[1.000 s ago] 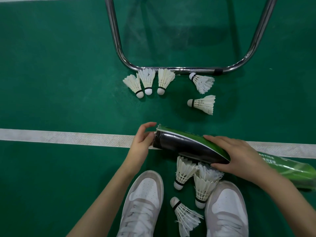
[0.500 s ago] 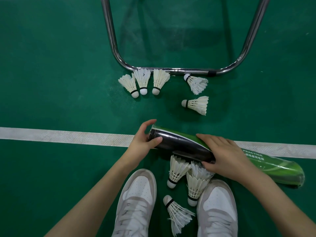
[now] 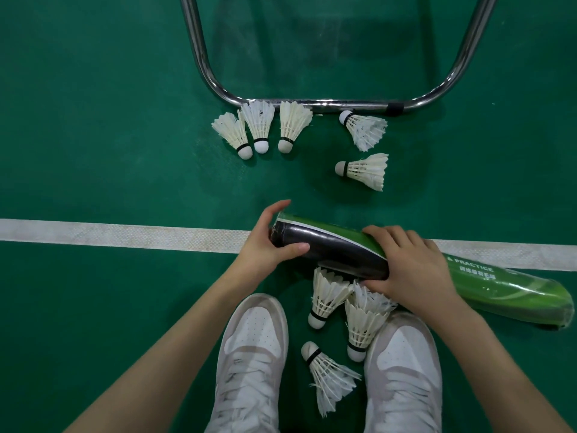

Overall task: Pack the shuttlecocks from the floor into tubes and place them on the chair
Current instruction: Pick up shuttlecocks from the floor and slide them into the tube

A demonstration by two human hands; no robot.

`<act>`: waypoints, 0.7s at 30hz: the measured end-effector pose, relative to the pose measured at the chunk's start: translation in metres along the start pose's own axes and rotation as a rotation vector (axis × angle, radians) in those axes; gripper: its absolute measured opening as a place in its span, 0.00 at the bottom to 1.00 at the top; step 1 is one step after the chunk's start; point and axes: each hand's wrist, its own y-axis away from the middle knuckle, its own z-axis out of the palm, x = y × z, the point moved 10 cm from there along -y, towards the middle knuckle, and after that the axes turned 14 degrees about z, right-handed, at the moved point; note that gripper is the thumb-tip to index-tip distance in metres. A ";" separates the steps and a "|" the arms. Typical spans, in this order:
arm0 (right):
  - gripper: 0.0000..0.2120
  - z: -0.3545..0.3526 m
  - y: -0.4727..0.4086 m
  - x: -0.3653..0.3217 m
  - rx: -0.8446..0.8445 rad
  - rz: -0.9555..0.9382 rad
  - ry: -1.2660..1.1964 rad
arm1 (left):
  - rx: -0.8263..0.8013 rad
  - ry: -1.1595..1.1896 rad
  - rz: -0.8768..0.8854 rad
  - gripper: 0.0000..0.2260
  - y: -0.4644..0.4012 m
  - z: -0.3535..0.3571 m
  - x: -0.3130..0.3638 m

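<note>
Both hands on the tube [image 3: 331, 250] here: left hand [image 3: 268, 242] curled round its left end, right hand [image 3: 409, 267] clamped over the middle. It runs left to right, just above the floor; loose shuttlecocks [image 3: 327, 295] directly beneath, nearer the right hand.

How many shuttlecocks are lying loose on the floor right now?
8. Three in a row and two by the chair frame; three between the shoes. Others may hide under the tube.

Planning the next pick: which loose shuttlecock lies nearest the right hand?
The shuttlecock by the right shoe, its feathers touching the right hand; the others lie clear of it.
</note>
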 end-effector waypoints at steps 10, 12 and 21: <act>0.39 -0.001 -0.001 0.003 -0.010 0.016 -0.014 | -0.084 0.036 -0.021 0.33 -0.005 0.007 0.000; 0.39 -0.001 0.000 0.003 0.000 0.019 -0.016 | -0.064 0.041 -0.015 0.33 -0.003 0.007 0.002; 0.39 0.000 -0.003 0.003 -0.041 0.023 -0.030 | 0.313 -0.049 0.100 0.23 0.033 -0.025 0.013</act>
